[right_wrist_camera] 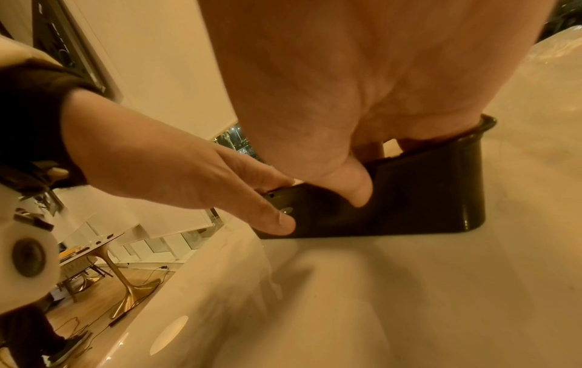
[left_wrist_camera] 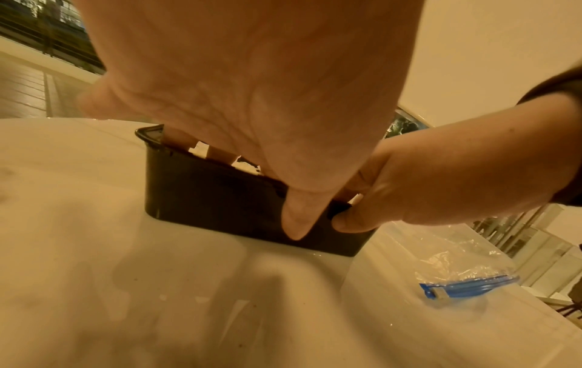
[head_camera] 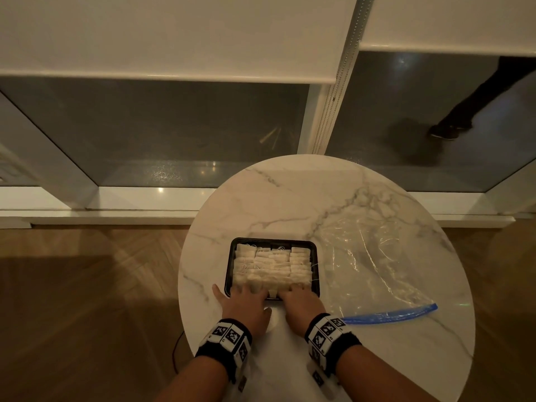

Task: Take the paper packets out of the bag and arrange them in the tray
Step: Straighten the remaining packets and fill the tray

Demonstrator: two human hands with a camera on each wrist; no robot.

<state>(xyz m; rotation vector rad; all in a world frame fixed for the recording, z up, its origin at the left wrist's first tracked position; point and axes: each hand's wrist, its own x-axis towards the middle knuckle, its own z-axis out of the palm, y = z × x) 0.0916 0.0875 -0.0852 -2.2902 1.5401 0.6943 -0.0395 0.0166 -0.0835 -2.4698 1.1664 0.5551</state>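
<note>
While both hands sit at tray point(head_camera: 229, 266) near edge, lower centre of frame: left hand point(head_camera: 242, 306) and right hand point(head_camera: 301, 303) grasp its rim, fingers over packets point(head_camera: 272, 265); bag point(head_camera: 374, 268) flat on counter point(head_camera: 290, 198), right.

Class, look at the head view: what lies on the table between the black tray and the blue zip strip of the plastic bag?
Only the bag's own clear, crumpled film over the marble table, beside the tray; the head view shows no packets there.
</note>
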